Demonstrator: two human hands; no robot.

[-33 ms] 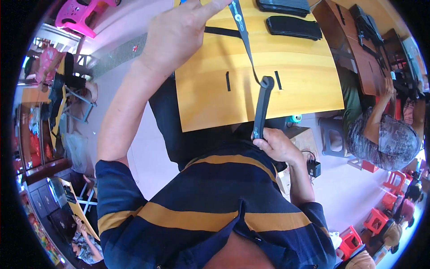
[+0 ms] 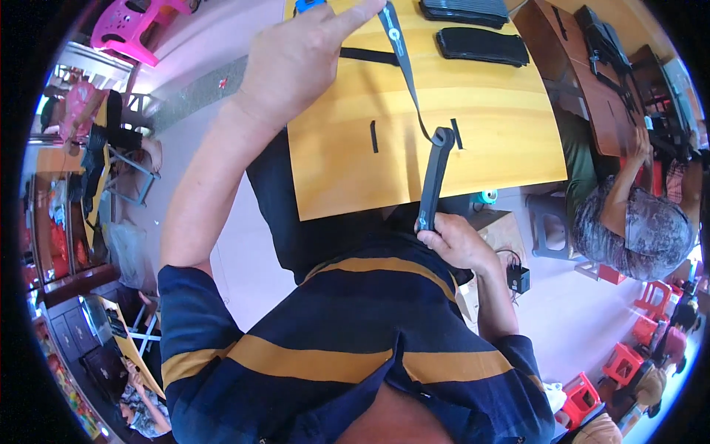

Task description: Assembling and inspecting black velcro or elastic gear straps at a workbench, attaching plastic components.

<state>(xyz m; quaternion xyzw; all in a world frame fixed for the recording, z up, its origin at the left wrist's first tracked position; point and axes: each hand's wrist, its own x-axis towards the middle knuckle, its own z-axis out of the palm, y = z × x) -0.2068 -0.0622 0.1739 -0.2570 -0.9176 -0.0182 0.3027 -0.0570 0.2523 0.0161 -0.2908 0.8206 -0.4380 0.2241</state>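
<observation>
Looks mid-threading: right hand fingers clamped on the dark bar, left hand pinching the strap taut. Strips on the counter untouched.

Matt dark plastic handle in the grip; woven cloth strap above it; smooth varnished wooden table beneath

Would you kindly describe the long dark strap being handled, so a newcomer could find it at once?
Start at the yellow wooden table. The dark strap rises from the dark grey bar-shaped piece gripped by the right hand up to the raised left hand. Unlike the short black strips lying flat on the table, it hangs taut in the air.
</observation>
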